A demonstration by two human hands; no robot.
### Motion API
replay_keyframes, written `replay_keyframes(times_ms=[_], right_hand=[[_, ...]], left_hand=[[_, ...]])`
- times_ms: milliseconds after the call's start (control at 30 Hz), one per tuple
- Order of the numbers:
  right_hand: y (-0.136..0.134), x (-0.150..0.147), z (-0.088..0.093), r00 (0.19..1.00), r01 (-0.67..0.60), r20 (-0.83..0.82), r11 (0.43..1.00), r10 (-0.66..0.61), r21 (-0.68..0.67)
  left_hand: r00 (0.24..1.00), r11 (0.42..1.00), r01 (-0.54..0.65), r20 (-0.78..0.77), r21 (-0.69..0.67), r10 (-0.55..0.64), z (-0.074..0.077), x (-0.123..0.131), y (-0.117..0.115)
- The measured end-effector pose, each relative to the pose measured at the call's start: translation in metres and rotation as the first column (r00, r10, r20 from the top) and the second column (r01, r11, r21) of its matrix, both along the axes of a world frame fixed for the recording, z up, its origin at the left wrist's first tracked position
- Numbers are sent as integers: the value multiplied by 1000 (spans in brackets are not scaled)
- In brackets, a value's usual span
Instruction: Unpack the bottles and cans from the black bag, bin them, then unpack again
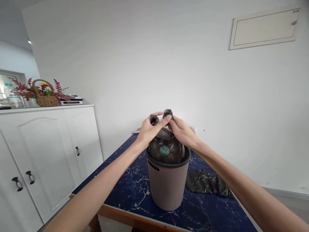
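A taupe trash can (pixel 167 187) with a dark rim stands upright on the blue marbled table. Inside it, and rising above the rim, is a dark see-through garbage bag (pixel 173 149); something green shows through its side. My left hand (pixel 149 129) grips the gathered top of the bag from the left, a dark tuft of plastic showing by its fingers. From the right, my right hand (pixel 180 129) pinches another twisted end of the bag. Both hands meet just above the can, and some fingertips are hidden behind the plastic.
Right of the can, a crumpled black plastic bag (pixel 209 183) lies on the table (pixel 130 193). White cabinets (pixel 53 154) stand at left, topped by a wicker flower basket (pixel 47 100) and a plastic bottle (pixel 13 96). A white wall (pixel 154 64) rises behind.
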State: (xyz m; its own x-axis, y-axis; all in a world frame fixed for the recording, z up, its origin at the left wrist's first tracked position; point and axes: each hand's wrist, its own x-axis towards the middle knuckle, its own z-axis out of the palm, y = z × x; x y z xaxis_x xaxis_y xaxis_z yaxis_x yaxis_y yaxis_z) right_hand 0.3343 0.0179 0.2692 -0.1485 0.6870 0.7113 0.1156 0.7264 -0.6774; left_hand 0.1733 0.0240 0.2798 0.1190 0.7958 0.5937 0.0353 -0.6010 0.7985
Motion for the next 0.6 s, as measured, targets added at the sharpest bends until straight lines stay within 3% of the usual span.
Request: replay_keyframes(times_ms=[100,200,300,400,467,600], right_hand=[[-12,1,-3,996,-49,73,999,48,5],[-20,5,-6,983,-178,30,977,183,-119],[-24,8,-8,944,-326,-127,927,306,-186],[-25,11,-6,851,-448,-381,878,361,-168],[-24,12,-4,823,-456,-464,869,328,-194],[-25,7,2,907,-299,-381,913,181,-279]], left_hand=[[996,995,90,9,38,-91,-2,-1,-8],[996,997,47,76,53,-51,-2,-2,-16],[990,999,48,134,-12,-46,0,-8,-22],[988,996,50,149,-71,-39,4,-21,-31],[989,995,69,137,-76,-58,6,-30,-37],[989,992,119,99,-50,-114,11,-43,-50]])
